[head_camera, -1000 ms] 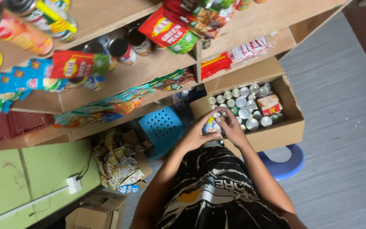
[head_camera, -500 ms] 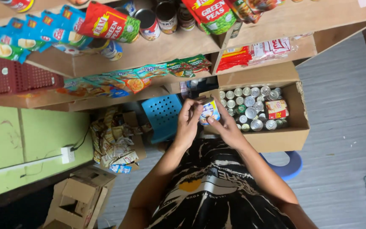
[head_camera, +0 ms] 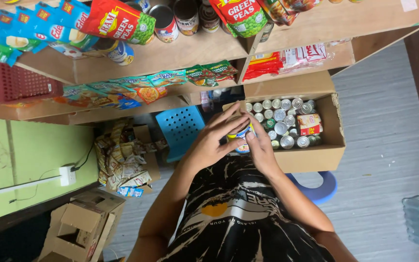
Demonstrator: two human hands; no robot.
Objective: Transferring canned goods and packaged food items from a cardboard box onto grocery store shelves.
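Small grocery shop, stockroom corner. Wooden shelves [head_camera: 316, 24] carry tins [head_camera: 163, 22], red snack bags [head_camera: 120, 22] and rows of hanging sachets [head_camera: 170, 77]. An open cardboard box [head_camera: 316, 157] holds many cans [head_camera: 282, 116]. Loose packets [head_camera: 122, 160] and empty cartons [head_camera: 81, 228] lie on the floor.

The can [head_camera: 241, 136] is mostly covered by both hands, so its label's unreadable. The top shelf [head_camera: 316, 24] packets get cut off by the upper edge.
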